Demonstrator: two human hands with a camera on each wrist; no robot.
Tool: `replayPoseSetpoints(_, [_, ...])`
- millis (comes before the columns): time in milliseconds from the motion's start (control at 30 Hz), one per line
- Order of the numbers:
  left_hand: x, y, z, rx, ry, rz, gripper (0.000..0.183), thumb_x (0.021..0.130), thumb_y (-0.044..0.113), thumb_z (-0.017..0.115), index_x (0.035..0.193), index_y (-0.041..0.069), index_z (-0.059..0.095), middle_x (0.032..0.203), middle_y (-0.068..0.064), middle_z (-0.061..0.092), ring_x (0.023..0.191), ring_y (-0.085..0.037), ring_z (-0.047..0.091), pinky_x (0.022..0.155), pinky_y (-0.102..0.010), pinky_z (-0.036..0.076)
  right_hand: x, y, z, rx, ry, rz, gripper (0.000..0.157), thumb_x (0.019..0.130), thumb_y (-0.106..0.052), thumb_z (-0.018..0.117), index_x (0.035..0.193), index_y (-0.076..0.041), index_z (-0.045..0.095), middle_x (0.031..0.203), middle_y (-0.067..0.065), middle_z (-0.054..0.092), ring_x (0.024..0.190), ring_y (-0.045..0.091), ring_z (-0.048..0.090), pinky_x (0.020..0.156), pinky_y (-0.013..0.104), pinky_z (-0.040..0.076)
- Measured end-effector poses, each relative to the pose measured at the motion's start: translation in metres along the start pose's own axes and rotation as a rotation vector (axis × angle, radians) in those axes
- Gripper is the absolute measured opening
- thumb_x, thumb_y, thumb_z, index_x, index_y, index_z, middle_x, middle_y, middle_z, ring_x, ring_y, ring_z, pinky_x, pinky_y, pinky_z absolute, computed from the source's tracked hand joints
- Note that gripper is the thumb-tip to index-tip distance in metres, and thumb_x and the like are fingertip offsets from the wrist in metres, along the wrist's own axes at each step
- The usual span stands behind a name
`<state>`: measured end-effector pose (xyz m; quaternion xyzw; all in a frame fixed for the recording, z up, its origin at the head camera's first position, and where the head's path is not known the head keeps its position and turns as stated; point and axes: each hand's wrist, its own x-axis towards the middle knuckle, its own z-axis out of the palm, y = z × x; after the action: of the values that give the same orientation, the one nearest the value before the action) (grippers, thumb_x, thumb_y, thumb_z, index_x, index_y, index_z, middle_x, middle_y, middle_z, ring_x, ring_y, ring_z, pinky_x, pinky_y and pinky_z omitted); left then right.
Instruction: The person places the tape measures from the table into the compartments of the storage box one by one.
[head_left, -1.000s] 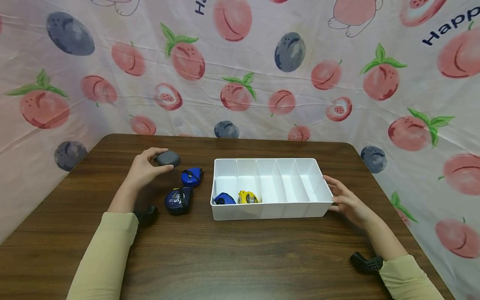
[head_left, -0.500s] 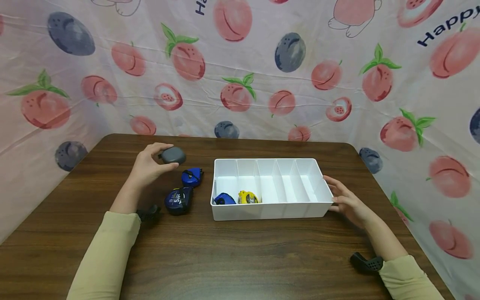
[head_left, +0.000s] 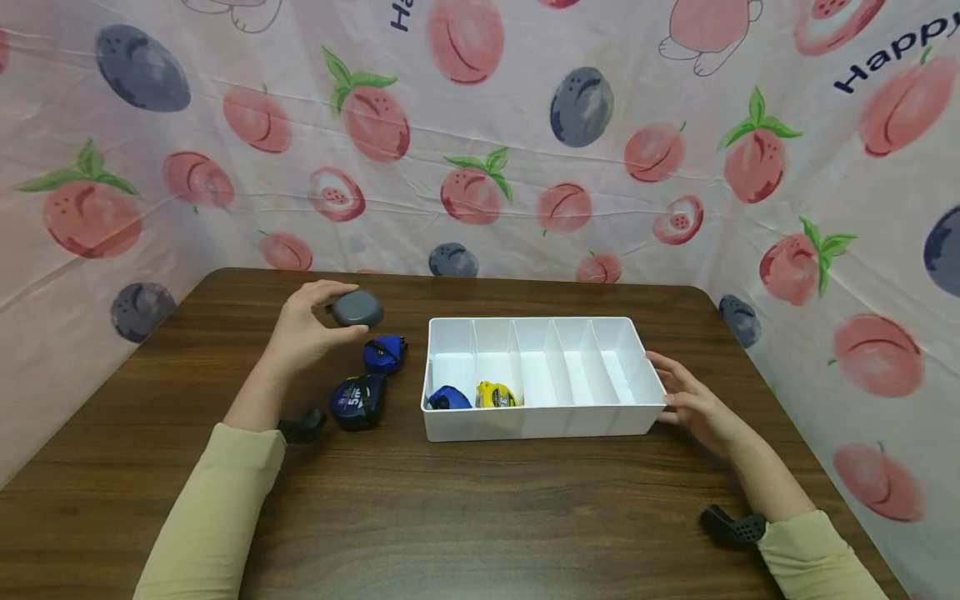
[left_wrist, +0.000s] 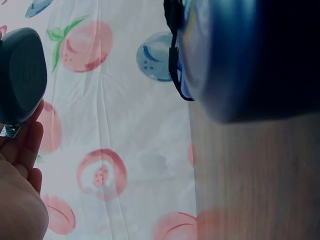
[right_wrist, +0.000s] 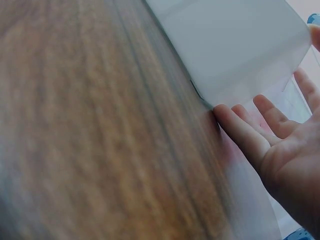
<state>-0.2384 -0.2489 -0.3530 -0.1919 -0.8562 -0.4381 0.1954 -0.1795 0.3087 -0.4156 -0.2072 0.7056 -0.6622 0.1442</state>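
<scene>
My left hand (head_left: pixel 302 332) pinches a dark grey rounded tape measure (head_left: pixel 358 308) between thumb and fingers, above the table's back left. In the left wrist view a metal tab shows at the lower end of this tape measure (left_wrist: pixel 25 75). My right hand (head_left: pixel 697 407) rests with extended fingers against the right end of a white divided box (head_left: pixel 540 423). A blue tape measure (head_left: pixel 450 398) sits in its leftmost compartment, and a yellow tape measure (head_left: pixel 495 395) in the second. The front wall hides their lower parts.
Left of the box lie a small blue tape measure (head_left: pixel 383 355) with a black strap and a larger dark blue tape measure (head_left: pixel 357 404) marked 5m. The brown wooden table (head_left: pixel 480 517) meets a fruit-printed cloth (head_left: pixel 510 108) at the back and sides.
My left hand has moved right and slightly toward the back with the grey tape measure. My right hand and the box have stayed in place.
</scene>
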Motion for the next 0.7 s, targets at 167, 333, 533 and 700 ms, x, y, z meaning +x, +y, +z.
replayPoseSetpoints(167, [0.0, 0.006, 0.002, -0.006, -0.006, 0.01, 0.055, 0.071, 0.008, 0.085, 0.121, 0.001, 0.063, 0.12, -0.014, 0.058, 0.108, -0.026, 0.046, 0.087, -0.052, 0.035, 0.001, 0.0, 0.0, 0.001, 0.003, 0.002, 0.061, 0.094, -0.007, 0.039, 0.151, -0.012, 0.018, 0.149, 0.034, 0.005, 0.117, 0.01, 0.05, 0.089, 0.033, 0.048])
replayPoseSetpoints(333, [0.0, 0.012, 0.006, -0.006, -0.003, 0.018, 0.055, 0.07, 0.007, 0.085, 0.12, 0.0, 0.064, 0.121, -0.014, 0.058, 0.112, -0.028, 0.045, 0.089, -0.052, 0.034, 0.001, 0.0, 0.0, -0.001, -0.002, -0.004, 0.061, 0.094, -0.007, 0.039, 0.152, -0.013, 0.019, 0.149, 0.03, 0.009, 0.118, 0.011, 0.05, 0.089, 0.033, 0.048])
replayPoseSetpoints(533, [0.0, 0.019, 0.013, -0.017, -0.015, 0.045, 0.055, 0.069, 0.007, 0.085, 0.119, 0.0, 0.064, 0.119, -0.013, 0.06, 0.11, -0.026, 0.046, 0.089, -0.047, 0.034, 0.001, 0.0, 0.0, 0.012, -0.011, -0.015, 0.061, 0.094, -0.006, 0.039, 0.152, -0.013, 0.019, 0.148, 0.027, 0.012, 0.119, 0.012, 0.049, 0.09, 0.034, 0.048])
replayPoseSetpoints(700, [0.0, 0.024, 0.017, -0.027, -0.035, 0.035, 0.055, 0.07, 0.008, 0.085, 0.12, 0.002, 0.064, 0.12, -0.011, 0.059, 0.111, -0.026, 0.044, 0.09, -0.05, 0.032, 0.0, 0.001, -0.001, 0.012, -0.011, -0.012, 0.061, 0.094, -0.006, 0.039, 0.152, -0.014, 0.019, 0.149, 0.03, 0.008, 0.119, 0.011, 0.049, 0.09, 0.034, 0.048])
